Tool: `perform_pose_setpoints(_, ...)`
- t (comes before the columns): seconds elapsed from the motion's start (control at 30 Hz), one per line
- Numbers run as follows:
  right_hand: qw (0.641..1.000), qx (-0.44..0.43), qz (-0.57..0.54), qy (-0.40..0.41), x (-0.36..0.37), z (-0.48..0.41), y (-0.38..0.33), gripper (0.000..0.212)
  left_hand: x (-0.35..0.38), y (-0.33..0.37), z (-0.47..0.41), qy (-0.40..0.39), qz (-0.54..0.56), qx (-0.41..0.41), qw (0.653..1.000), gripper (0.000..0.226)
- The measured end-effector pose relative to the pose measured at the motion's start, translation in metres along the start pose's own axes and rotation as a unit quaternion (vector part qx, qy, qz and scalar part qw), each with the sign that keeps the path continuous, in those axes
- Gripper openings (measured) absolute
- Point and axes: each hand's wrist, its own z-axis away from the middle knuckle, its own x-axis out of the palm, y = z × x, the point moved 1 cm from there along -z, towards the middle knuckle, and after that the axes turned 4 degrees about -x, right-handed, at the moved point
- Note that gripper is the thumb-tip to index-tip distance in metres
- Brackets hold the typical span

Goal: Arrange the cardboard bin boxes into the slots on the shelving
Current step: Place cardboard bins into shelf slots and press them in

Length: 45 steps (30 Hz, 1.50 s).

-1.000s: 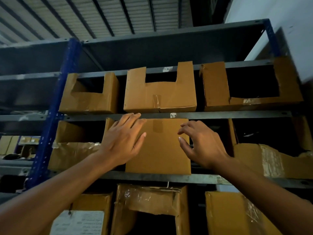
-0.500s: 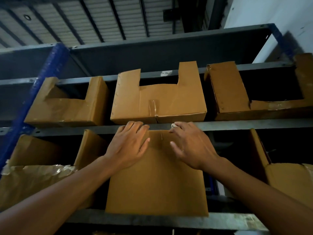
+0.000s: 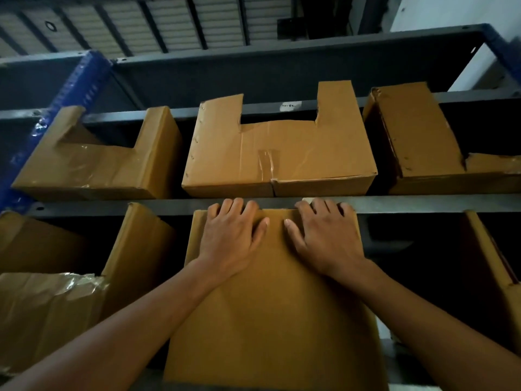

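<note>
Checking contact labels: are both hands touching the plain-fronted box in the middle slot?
Touching. The head view shows the left hand and right hand lying flat on the upper front of the box, fingers straight, no gap.

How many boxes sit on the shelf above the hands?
3: left bin box, middle bin box with front tape, right bin box cut off at the picture's edge. More could hide beyond it.

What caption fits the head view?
Left hand and right hand press flat on a box in a shelf slot.
</note>
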Motion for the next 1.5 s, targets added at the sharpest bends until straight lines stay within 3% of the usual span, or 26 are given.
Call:
perform_pose_setpoints(0.23, 1.0, 0.002, 0.0, 0.002, -0.01, 0.006, -0.005, 0.06, -0.004, -0.001, 0.018, -0.004, 0.028, 0.006, 1.0, 0.061)
perform_pose_setpoints(0.43, 0.993, 0.003, 0.014, -0.116, -0.019, 0.03, -0.009, 0.074, -0.017, -0.01, 0.039, -0.104, 0.034, 0.036, 0.993, 0.068)
perform_pose_setpoints(0.6, 0.979, -0.011, 0.006, -0.204, -0.03, 0.091, -0.03, 0.077, -0.03, -0.016, 0.114, -0.17, 0.034, 0.085, 0.981, 0.069)
perform_pose_setpoints(0.77, 0.961, -0.032, 0.035, -0.274, -0.036, 0.153, -0.062, 0.088, -0.041, -0.013, 0.176, -0.165, 0.048, 0.097, 0.98, 0.074)
perform_pose_setpoints(1.13, 0.975, 0.017, 0.07, -0.21, -0.035, 0.177, -0.088, 0.11, -0.047, -0.003, 0.187, -0.176, 0.007, 0.1, 0.979, 0.104)
perform_pose_setpoints(1.5, 0.971, -0.012, 0.113, -0.21, -0.004, 0.167, -0.072, 0.11, -0.014, -0.006, 0.178, -0.163, -0.031, 0.08, 0.983, 0.097)
